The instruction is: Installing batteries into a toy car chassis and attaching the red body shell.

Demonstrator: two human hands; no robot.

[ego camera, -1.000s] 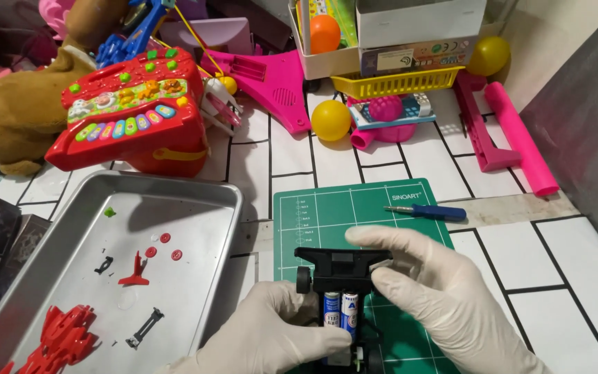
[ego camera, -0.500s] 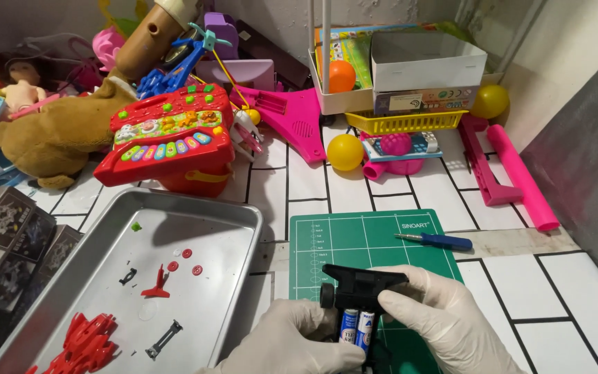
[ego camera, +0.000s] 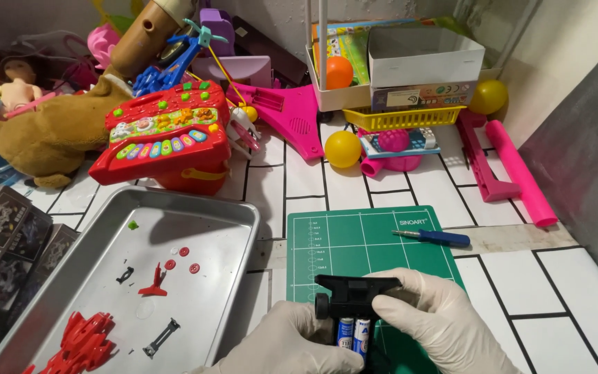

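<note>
My left hand [ego camera: 292, 339] and right hand [ego camera: 437, 322] clamp black plastic toy chassis [ego camera: 354, 294] over green cutting mat [ego camera: 368, 239]; blue-and-silver batteries [ego camera: 352, 331] exposed, likely mid-removal; next move needs fingertip pry.

Tray [ego camera: 243, 215] left of cutting mat [ego camera: 375, 239]

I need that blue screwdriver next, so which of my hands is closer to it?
Right. The right hand sits just below the screwdriver on the green mat; the left hand is farther left.

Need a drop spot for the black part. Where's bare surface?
Free: upper green mat left of the blue screwdriver; white tiles right of the mat; upper right of the metal tray. Crowded: toys along the back wall, and red parts at the tray's lower left.
</note>
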